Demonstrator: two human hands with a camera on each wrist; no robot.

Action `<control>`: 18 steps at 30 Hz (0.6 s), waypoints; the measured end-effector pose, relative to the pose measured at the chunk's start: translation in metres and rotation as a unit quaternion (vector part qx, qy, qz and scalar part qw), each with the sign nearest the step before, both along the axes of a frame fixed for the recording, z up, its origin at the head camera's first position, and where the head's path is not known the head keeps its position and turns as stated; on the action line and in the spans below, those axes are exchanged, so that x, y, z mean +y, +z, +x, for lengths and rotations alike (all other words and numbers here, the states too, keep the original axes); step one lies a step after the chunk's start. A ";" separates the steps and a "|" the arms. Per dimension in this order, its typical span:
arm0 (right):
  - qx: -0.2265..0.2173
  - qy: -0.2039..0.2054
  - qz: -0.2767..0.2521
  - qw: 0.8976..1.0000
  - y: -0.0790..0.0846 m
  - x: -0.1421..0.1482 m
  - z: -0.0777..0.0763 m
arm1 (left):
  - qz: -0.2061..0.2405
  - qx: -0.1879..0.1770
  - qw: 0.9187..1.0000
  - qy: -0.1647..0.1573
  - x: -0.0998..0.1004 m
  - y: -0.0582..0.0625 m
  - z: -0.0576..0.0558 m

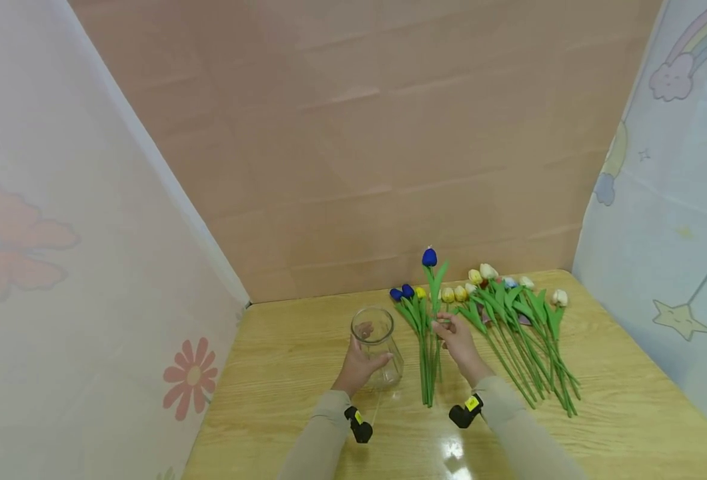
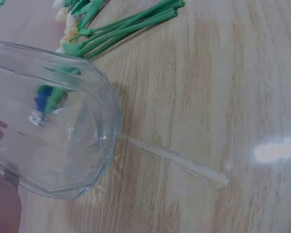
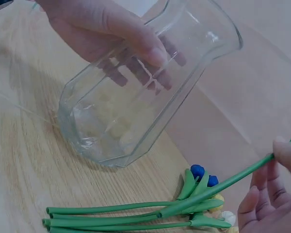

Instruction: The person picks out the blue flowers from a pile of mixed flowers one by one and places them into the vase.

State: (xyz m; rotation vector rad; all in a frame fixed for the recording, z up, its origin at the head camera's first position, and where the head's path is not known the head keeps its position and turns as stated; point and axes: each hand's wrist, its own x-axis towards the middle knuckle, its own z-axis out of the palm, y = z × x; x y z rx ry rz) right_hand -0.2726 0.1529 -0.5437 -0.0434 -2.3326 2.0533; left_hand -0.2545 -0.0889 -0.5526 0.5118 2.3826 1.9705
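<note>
A clear glass vase (image 1: 387,363) with faceted sides is gripped by my left hand (image 1: 358,367), fingers behind it and thumb across the front. Its wide mouth faces up, and the right wrist view shows bare glass inside the vase (image 3: 121,121). My right hand (image 1: 457,343) pinches the green stem of a blue tulip (image 1: 429,257) just right of the vase, flower upward. In the right wrist view the stem (image 3: 218,187) slants down from my fingertips. Below it lie several more tulips (image 1: 423,360), blue and yellow ones among them.
A larger spread of tulips (image 1: 527,340), white, yellow and other colours, lies on the right of the wooden table (image 1: 293,353). A pale strip (image 2: 184,162) runs along the tabletop near the vase base. Fabric walls (image 1: 389,167) stand behind and at both sides.
</note>
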 end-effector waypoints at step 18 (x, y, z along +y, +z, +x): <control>0.103 0.015 0.006 0.995 0.003 -0.005 0.014 | 0.051 0.183 0.980 0.067 -0.005 0.088 -0.002</control>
